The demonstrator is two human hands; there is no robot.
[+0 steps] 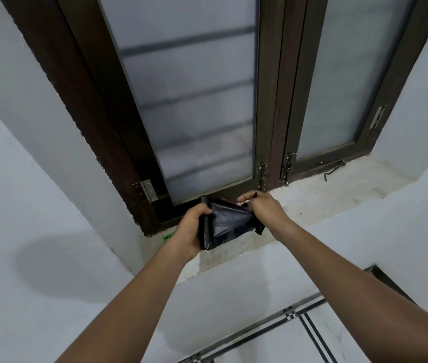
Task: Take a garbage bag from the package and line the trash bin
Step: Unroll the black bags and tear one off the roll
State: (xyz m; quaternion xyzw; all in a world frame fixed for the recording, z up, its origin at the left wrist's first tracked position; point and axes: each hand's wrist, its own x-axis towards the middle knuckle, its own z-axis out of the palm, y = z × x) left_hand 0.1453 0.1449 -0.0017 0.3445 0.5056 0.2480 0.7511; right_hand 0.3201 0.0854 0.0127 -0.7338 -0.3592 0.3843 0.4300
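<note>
Left hand (193, 229): fingers curled round a roll of black garbage bags (206, 226), held above the near edge of the window sill (320, 197). The roll's long axis runs roughly away from the person, its far end pointing toward the window frame (118, 121), its near end toward the body. Centre: one bag (231, 224), partly unrolled, stretches rightward from the roll as a thin, creased, glossy sheet. Right hand (258, 206): fingers and thumb pinch the bag's free edge, drawing it taut away from the roll. The film looks very light, limp and slippery; it would likely stretch or tear under a sharp tug, so the firm core of the roll is the better place for a steady hold, with the loose edge gathered in a broad pinch rather than by one corner. No trash bin is in view. Far right: a metal hook (334, 172) lies on the sill.
</note>
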